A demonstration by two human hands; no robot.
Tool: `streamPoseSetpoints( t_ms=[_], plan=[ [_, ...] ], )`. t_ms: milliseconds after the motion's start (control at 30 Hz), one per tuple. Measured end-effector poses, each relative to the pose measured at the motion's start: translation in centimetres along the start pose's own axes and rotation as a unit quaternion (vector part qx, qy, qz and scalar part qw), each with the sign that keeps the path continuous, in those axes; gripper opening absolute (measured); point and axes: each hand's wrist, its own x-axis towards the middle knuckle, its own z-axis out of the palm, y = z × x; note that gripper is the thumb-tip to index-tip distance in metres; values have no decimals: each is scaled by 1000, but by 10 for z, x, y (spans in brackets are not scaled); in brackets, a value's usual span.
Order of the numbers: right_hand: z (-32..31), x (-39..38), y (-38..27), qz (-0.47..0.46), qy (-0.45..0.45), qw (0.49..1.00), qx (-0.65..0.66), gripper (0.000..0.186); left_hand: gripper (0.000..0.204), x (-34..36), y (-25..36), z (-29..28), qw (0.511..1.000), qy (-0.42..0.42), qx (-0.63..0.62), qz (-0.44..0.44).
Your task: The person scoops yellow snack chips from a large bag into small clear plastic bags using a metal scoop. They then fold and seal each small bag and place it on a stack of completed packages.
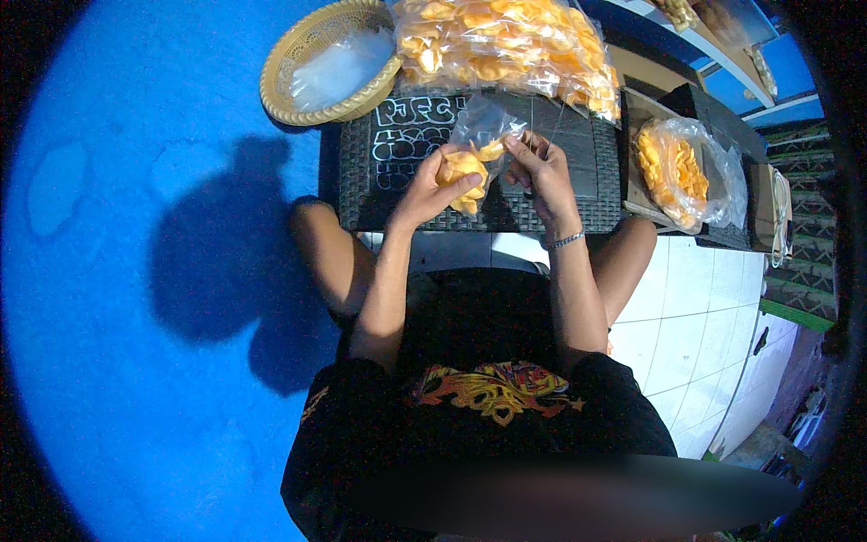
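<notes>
A small clear plastic bag (468,171) of orange-yellow crinkled chips is held over the dark woven table (587,181). My left hand (420,190) is closed round its lower part, thumb across the chips. My right hand (546,176) pinches the bag's upper right part between thumb and finger. Just beyond lie several filled clear bags (501,50) of similar chips. A round beige woven basket (280,95) at the back left holds loose clear plastic bags (330,68).
At the right, a large open bag of chips (673,167) rests beside dark boards and a pale looped cord (778,217). A shelf (750,63) stands behind. My bent knees flank the table. A blue surface (108,271) is on the left, white floor tiles (686,334) on the right.
</notes>
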Motion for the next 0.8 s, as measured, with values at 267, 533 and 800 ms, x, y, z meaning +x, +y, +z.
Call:
streamPoseSetpoints(
  t_ms=[267,533,800],
  plan=[
    [-5,-2,0,-84,14,954,-287,23,33,-4,-3,-1,996,21,74,43],
    [-4,-7,-6,-118,52,890,-437,25,38,-3,-3,4,996,-10,62,63],
    [3,-9,5,-266,87,834,-477,18,25,0,-10,7,984,27,111,133]
  ],
)
